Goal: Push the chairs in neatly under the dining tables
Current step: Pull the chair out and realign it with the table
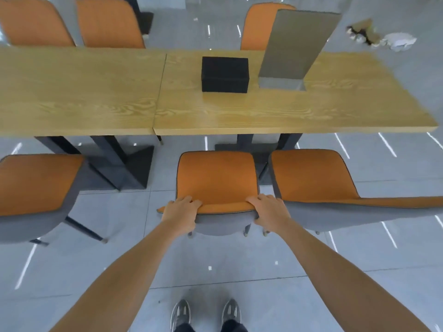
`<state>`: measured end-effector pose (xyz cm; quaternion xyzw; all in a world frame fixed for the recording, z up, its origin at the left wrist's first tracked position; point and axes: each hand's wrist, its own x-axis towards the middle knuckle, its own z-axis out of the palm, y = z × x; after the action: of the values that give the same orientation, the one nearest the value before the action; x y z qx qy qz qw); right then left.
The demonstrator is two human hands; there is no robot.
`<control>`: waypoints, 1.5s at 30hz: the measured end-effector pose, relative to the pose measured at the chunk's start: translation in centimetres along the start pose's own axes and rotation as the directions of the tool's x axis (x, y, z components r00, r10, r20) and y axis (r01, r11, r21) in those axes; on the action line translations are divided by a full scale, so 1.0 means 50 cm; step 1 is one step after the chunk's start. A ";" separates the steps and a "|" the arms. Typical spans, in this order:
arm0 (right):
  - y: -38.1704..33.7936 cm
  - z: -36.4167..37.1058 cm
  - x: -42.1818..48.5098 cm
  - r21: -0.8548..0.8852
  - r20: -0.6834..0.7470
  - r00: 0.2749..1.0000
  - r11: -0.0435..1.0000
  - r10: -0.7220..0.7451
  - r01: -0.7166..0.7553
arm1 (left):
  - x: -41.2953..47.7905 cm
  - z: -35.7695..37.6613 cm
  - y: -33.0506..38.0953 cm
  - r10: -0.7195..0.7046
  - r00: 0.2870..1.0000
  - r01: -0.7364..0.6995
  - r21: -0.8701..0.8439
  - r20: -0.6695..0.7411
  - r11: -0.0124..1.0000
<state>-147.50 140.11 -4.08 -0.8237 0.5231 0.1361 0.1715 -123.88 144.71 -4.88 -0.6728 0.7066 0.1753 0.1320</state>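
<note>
An orange chair with a grey back (217, 178) stands in front of me, its seat short of the near edge of the right wooden table (275, 111). My left hand (181, 210) grips the left end of its backrest top, and my right hand (269, 208) grips the right end. A second orange chair (311, 176) stands close on its right, also out from the table. A third orange chair (36, 183) stands at the left, before the left wooden table (79, 97).
A black box (224, 74) and a grey upright block (294, 46) rest on the right table. More orange chairs (110, 22) line the far side. Black table pedestals (134, 164) stand under the tables. Grey tiled floor lies behind me, my shoes (206, 312) on it.
</note>
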 end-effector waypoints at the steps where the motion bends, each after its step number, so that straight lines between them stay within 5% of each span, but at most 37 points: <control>1: 0.002 -0.001 0.004 -0.002 0.013 1.000 1.000 -0.010 0.010 | 0.000 0.000 0.000 -0.002 1.000 0.002 0.003 0.002 1.000; 16: -0.200 0.037 0.003 0.187 0.089 0.980 0.969 -0.177 0.158 | -0.073 0.009 -0.200 0.005 1.000 -0.003 0.061 -0.030 0.998; 45: -0.458 0.040 0.060 0.170 0.094 0.947 0.942 -0.308 0.290 | -0.235 0.063 -0.433 -0.133 0.989 0.134 0.015 -0.068 0.991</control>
<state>-125.55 147.56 -3.89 -0.8683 0.3895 0.1167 0.2842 -101.73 155.96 -4.28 -0.7228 0.6656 0.1364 0.1264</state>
